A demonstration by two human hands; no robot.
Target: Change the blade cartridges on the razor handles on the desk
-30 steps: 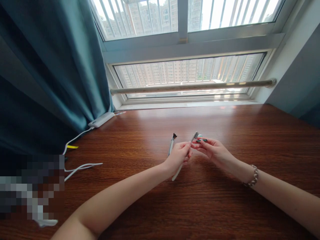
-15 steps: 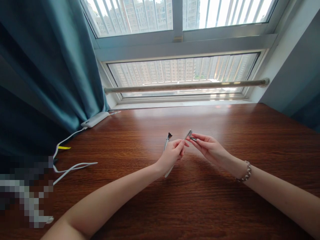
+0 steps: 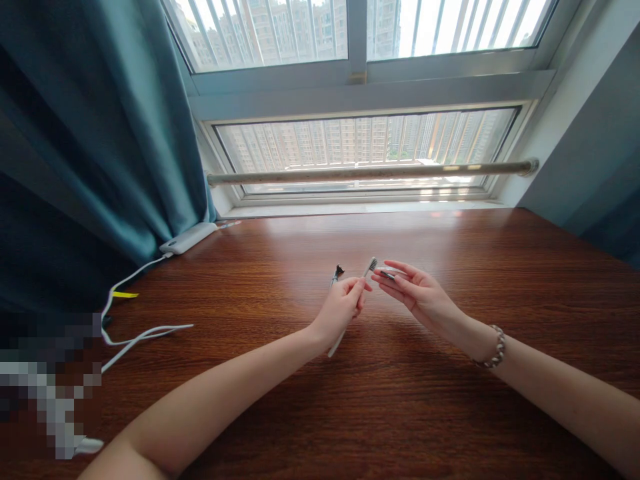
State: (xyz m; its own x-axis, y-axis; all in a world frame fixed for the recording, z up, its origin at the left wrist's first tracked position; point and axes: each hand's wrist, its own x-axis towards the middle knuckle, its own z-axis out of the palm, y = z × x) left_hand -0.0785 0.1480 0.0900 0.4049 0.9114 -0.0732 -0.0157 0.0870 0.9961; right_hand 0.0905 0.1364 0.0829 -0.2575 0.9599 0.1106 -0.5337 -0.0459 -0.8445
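My left hand (image 3: 341, 305) is closed around the handle of a light-coloured toothbrush (image 3: 371, 267). The bristle head points up and to the right, and the handle's tail comes out below the fist. In my right hand (image 3: 414, 288) a small, dark, shiny metal piece (image 3: 388, 275) is pinched between thumb and fingers; its kind is too small to tell. The toothbrush head is just left of those fingertips, with a slight gap. Behind my left hand shows a thin silvery rod with a ragged black tip (image 3: 339, 271); its lower part is hidden by the hand.
A brown wood-grain table (image 3: 390, 400) runs to the window sill. At the left, a white power strip or adapter (image 3: 189, 239) lies by the blue curtain (image 3: 125, 120), with a white cable (image 3: 150, 330) and a yellow strip (image 3: 126, 295). A metal rail (image 3: 370, 173) crosses the window.
The toothbrush head has drawn back to the left, away from the right fingertips. My left hand has shifted slightly left, covering more of the silvery rod. The right hand stays nearly in place.
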